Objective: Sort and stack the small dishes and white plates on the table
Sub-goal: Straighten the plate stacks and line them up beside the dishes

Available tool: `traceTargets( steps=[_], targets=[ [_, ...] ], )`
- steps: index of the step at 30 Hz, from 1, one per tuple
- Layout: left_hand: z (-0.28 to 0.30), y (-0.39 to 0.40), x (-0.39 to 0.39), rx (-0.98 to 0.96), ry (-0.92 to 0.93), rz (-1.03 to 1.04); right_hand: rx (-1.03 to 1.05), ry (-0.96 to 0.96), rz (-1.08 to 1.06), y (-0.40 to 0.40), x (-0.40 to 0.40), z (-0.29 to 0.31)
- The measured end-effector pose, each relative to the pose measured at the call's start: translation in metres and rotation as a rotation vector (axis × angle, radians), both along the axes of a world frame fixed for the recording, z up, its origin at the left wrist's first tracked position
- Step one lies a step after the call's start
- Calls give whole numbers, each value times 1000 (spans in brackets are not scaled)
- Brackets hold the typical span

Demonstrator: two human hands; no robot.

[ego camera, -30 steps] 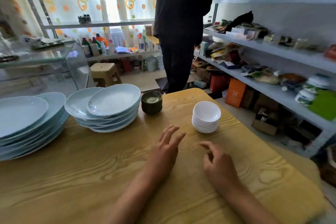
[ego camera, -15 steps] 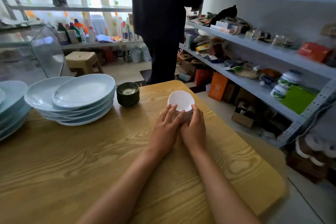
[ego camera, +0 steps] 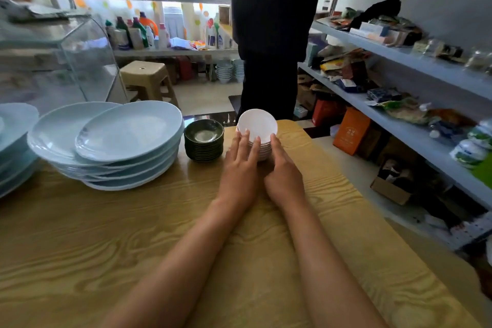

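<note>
A stack of small white dishes (ego camera: 257, 125) stands near the far edge of the wooden table (ego camera: 133, 234). My left hand (ego camera: 241, 165) and my right hand (ego camera: 283, 172) hold its near side together, fingers up against the stack. Just left of it is a stack of small dark dishes (ego camera: 204, 138), almost touching. Further left lies an uneven pile of pale oval plates (ego camera: 114, 141), with the top plate shifted right. Another pile of pale plates (ego camera: 13, 136) shows at the left edge, partly cut off.
A person in dark clothes (ego camera: 271, 34) stands just beyond the table's far edge. Shelves of goods (ego camera: 399, 66) run along the right. A glass display case (ego camera: 58, 61) and a plastic stool (ego camera: 146, 80) sit behind the plates.
Both hands went from resting open on the table to gripping the white dish stack, then pushed it away and leftward until it stands beside the dark dishes.
</note>
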State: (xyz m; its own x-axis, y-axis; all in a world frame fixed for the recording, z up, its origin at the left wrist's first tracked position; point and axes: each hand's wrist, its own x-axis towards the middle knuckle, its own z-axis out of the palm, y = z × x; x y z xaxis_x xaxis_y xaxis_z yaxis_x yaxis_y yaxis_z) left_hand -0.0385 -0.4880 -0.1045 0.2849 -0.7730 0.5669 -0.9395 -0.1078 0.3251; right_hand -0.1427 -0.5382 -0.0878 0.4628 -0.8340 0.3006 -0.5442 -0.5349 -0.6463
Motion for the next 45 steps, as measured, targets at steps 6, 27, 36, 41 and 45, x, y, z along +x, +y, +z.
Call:
traceTargets(
  steps=[6,27,36,41,45],
  targets=[
    [-4,-4,3,-5,2,50,59,9,-118,-10,5,-5],
    [-1,102,-20,236,47,38,-23,347,-43,99,-35,-2],
    [-5,172,-8,279,135,-14,11,487,-175,152,-39,-8],
    [-4,237,38,328,96,82,48,475,-286,193,-4,-3],
    [-3,295,91,291,78,116,90,442,-163,226,31,1]
  ],
)
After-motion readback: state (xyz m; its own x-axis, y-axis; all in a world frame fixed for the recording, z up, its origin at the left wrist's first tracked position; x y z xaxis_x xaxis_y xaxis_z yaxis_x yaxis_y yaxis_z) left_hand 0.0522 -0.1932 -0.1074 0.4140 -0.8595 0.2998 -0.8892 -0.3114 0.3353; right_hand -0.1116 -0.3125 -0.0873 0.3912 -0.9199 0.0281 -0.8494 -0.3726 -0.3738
